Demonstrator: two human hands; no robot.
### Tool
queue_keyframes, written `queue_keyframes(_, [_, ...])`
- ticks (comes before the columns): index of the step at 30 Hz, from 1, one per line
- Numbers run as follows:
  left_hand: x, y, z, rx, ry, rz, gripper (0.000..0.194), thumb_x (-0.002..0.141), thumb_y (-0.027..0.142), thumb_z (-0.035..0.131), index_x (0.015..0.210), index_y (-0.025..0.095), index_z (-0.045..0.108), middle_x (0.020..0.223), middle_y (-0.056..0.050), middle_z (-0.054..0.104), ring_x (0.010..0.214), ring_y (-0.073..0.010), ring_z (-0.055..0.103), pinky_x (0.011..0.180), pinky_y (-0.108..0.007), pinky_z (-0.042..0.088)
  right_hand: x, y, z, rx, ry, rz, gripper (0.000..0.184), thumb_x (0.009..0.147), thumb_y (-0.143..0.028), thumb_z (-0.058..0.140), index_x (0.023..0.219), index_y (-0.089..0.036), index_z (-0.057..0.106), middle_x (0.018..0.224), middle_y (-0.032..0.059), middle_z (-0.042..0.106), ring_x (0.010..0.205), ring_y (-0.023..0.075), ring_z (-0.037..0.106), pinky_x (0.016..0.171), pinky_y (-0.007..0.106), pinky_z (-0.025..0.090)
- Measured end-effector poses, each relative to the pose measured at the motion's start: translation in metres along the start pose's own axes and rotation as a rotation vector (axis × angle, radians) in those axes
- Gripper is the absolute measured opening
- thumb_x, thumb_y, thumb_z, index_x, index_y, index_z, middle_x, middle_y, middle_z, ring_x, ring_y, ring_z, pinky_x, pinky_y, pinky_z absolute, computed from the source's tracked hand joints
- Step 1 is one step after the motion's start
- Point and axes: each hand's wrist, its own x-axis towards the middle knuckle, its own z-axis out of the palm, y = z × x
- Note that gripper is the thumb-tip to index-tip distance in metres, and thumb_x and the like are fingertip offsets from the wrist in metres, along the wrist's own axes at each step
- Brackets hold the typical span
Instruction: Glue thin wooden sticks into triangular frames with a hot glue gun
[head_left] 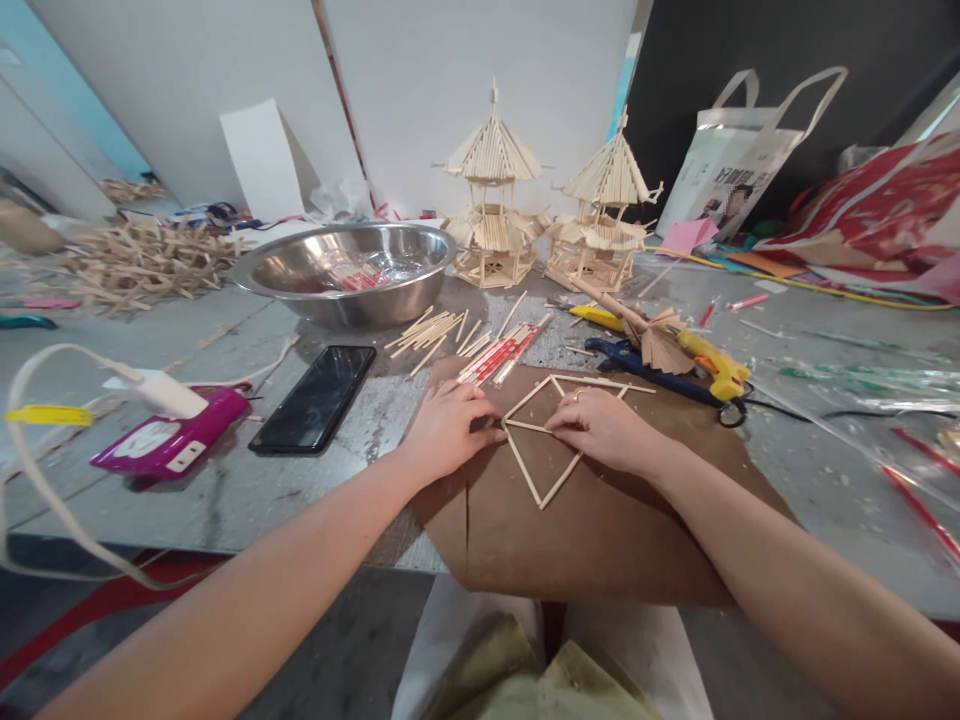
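Observation:
On a brown sheet (592, 550) lies a many-sided outline of thin wooden sticks (523, 468). At its left corner, the fingertips of my left hand (446, 430) are pinched together on the joint. My right hand (611, 430) pinches a short wooden stick (527, 427) that lies across the inside of the outline. That stick's left end meets the corner at my left fingers. My right fingers hide its other end. Just beyond my hands are loose wooden sticks (429, 332) and some red-and-white wrapped sticks (502, 352).
Two stick pagodas (493, 230) stand at the back beside a steel bowl (345, 265). A phone (313, 400) and a purple power strip (172, 432) lie left. A yellow-and-blue glue gun (720, 368) lies right, its cord trailing. A white bag (727, 170) stands behind.

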Motion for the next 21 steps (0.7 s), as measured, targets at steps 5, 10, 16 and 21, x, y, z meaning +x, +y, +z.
queue_keyframes(5, [0.0001,0.0003,0.0001,-0.004,-0.002,0.005,0.027,0.07,0.046,0.05,0.084,0.027,0.062,0.085,-0.001,0.053,0.085,-0.0167,0.044,0.079,-0.033,0.031,-0.0003,-0.0019,-0.0015,-0.008,-0.005,0.018,0.02,0.076,-0.022,0.047,0.08,-0.021,0.067,0.077,0.0032,0.064,0.074,0.0131,0.053,0.068,0.024,0.037])
queue_keyframes(10, [0.0,-0.0003,0.0004,-0.001,0.001,-0.004,0.026,0.069,0.046,0.051,0.083,0.027,0.062,0.086,-0.001,0.054,0.085,-0.0168,0.044,0.079,-0.032,0.032,-0.0005,-0.0022,-0.0016,-0.01,0.003,0.016,0.02,0.076,-0.022,0.047,0.08,-0.021,0.067,0.077,0.0028,0.064,0.074,0.0132,0.053,0.069,0.025,0.037])
queue_keyframes(16, [-0.0005,-0.0003,0.0009,-0.009,-0.001,-0.003,0.027,0.069,0.046,0.051,0.083,0.027,0.062,0.086,-0.001,0.054,0.085,-0.017,0.044,0.079,-0.033,0.032,0.0001,-0.0006,0.0,-0.01,0.003,0.006,0.02,0.076,-0.023,0.047,0.08,-0.021,0.067,0.077,0.0029,0.064,0.074,0.0132,0.053,0.069,0.025,0.037])
queue_keyframes(21, [0.0002,0.0014,-0.0005,-0.011,-0.003,-0.008,0.026,0.069,0.046,0.052,0.084,0.027,0.062,0.087,-0.001,0.054,0.086,-0.017,0.044,0.079,-0.033,0.031,-0.0001,-0.0013,-0.0006,0.004,-0.001,0.003,0.02,0.076,-0.022,0.047,0.08,-0.021,0.067,0.077,0.0029,0.064,0.074,0.0128,0.054,0.07,0.025,0.037])
